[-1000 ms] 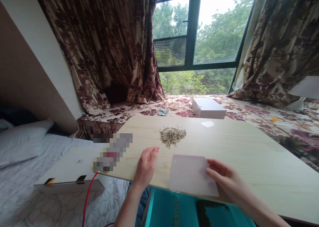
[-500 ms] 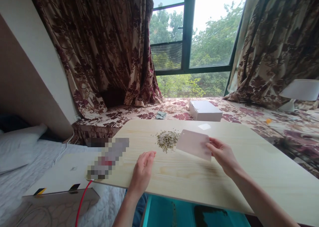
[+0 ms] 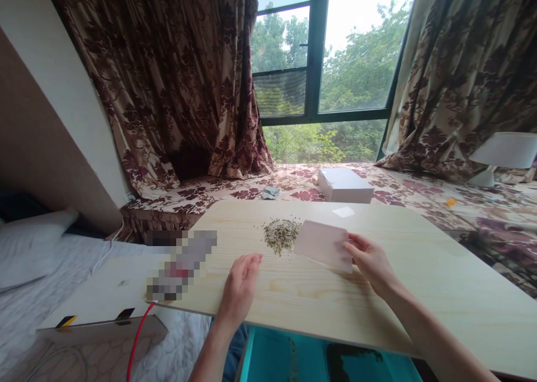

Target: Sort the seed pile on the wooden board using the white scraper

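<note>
A pile of small mixed white and green-brown grains (image 3: 280, 235), perhaps rice and mung beans, lies on the pale wooden tabletop (image 3: 302, 309) with some strewn round it. My right hand (image 3: 371, 262) pinches the right end of a thin whitish plastic scraper (image 3: 321, 245), its thumb in front. The scraper is tilted, and its left edge is at the right side of the pile. My left hand (image 3: 241, 287) rests on its side near the table's front edge, fingers stretched out and nothing in it, short of the pile.
Below the front edge, a teal divided bin (image 3: 268, 357) shows a line of grains in its left part and dark contents in its right. A blurred-out object (image 3: 182, 267) with a red cable (image 3: 141, 334) lies left. Behind stand a white box (image 3: 346, 186) and a lamp (image 3: 507, 150).
My right hand has lifted the scraper from the front edge above the bin and carried it forward to the pile's right side. The left hand stays in place. The view has shifted slightly.
</note>
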The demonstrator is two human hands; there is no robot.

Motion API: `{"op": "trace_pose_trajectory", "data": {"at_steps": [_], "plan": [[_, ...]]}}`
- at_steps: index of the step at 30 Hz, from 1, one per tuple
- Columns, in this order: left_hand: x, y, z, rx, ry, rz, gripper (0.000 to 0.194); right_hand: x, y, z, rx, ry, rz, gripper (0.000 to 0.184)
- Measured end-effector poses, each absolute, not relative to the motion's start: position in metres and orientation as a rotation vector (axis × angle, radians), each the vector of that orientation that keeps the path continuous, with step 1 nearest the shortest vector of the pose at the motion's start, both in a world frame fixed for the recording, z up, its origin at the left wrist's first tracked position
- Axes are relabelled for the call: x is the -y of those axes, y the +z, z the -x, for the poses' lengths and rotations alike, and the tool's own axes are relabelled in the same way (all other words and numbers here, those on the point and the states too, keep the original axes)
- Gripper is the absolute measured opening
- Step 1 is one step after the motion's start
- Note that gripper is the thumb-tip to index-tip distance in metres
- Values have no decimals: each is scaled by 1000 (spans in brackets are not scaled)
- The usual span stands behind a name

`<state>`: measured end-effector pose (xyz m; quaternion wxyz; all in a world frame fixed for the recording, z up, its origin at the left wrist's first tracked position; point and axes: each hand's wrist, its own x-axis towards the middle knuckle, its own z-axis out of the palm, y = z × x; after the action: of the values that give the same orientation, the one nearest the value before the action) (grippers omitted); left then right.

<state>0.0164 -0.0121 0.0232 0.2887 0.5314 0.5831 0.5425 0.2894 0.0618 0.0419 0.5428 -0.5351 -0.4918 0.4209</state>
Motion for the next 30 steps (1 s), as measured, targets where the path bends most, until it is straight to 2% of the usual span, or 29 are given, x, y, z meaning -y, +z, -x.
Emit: {"op": "trace_pose_trajectory", "data": {"at_steps": [30], "plan": [[12,23,-16,-1561,1428,-1448,39,-59,43,-279,1210,1101,1257,26]]}}
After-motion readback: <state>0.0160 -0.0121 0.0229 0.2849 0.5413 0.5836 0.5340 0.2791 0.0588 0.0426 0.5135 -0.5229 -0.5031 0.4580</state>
